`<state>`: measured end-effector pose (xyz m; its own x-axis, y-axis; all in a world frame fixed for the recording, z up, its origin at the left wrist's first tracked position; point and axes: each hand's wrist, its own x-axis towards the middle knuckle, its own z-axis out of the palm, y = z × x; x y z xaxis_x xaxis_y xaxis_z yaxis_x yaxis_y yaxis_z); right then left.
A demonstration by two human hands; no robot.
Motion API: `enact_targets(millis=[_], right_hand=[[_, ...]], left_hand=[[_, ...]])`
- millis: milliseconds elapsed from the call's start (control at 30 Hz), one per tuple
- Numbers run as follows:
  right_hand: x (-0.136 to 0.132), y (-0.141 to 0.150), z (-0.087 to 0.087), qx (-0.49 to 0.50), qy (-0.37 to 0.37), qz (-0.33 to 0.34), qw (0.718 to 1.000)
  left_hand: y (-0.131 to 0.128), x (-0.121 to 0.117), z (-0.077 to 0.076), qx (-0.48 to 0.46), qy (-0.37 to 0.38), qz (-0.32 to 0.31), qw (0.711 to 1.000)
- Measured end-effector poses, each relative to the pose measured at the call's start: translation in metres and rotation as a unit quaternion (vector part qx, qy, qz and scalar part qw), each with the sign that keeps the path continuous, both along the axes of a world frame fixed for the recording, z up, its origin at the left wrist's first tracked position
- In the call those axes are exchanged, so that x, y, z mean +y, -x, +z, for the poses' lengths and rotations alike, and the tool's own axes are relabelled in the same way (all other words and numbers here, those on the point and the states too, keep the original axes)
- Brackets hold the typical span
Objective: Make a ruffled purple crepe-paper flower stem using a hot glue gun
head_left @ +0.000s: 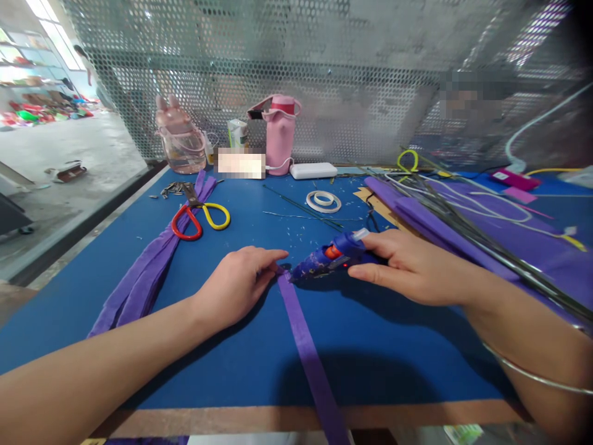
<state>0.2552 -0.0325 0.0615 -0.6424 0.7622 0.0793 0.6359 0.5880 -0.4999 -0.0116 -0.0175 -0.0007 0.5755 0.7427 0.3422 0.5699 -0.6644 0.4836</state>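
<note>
- One flat strip of purple, fabric-like material (303, 340) runs lengthwise down the smooth blue worktop (222, 364), its near end passing over the front edge.
- Left hand (238, 281): fingers bent, nearly closed, thumb and fingertips gripping the far end of the strip; index finger reaches straighter, above it.
- Right hand (407, 262): closed round the grip of a glue gun (327, 256), thumb lying alongside; the grip is mostly hidden.
- Glue gun: blue, hard-looking body with orange-red part, small red light, translucent stick at rear. Nozzle is at the strip's far end; contact cannot be told.
- Left side: long, creased purple strips (143, 278) in a loose bundle; scissors (195, 203) with one red and one yellow loop lie across their far part.
- Beyond the hands: pale, ring-shaped roll (323, 211); thin, dark green stems (303, 207).
- Right side: purple sheets (556, 259), with slender, dark rods (491, 235) on top.
- Back: pink, cylindrical bottle (280, 139) before a perforated, grey metal panel (347, 111).
</note>
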Motion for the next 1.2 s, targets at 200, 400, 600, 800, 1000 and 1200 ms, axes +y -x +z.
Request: enact_targets(millis=[200,400,600,800,1000,1200], right_hand=[[0.001,-0.001,0.001,0.017,-0.016,-0.002,1.0],[0.0,0.001,0.0,-0.004,-0.013,0.005,1.0],[-0.002,-0.006,0.008,0.008,0.051,0.019,0.999],[0.019,-0.032,-0.006,0.142,0.031,-0.096,0.985],[0.058,-0.051,-0.042,0.018,-0.164,-0.182,0.969],[0.076,-0.048,-0.063,-0.106,-0.242,-0.166,0.95]], left_hand=[[0.001,-0.001,0.001,0.001,-0.001,-0.001,1.0],[0.001,-0.002,0.0,0.002,-0.002,-0.003,1.0],[0.001,-0.001,-0.001,0.001,0.003,-0.001,1.0],[0.001,-0.003,0.004,0.019,0.022,0.002,1.0],[0.001,-0.003,0.003,-0.012,0.013,0.022,1.0],[0.0,0.003,-0.003,0.046,-0.021,0.03,0.998]])
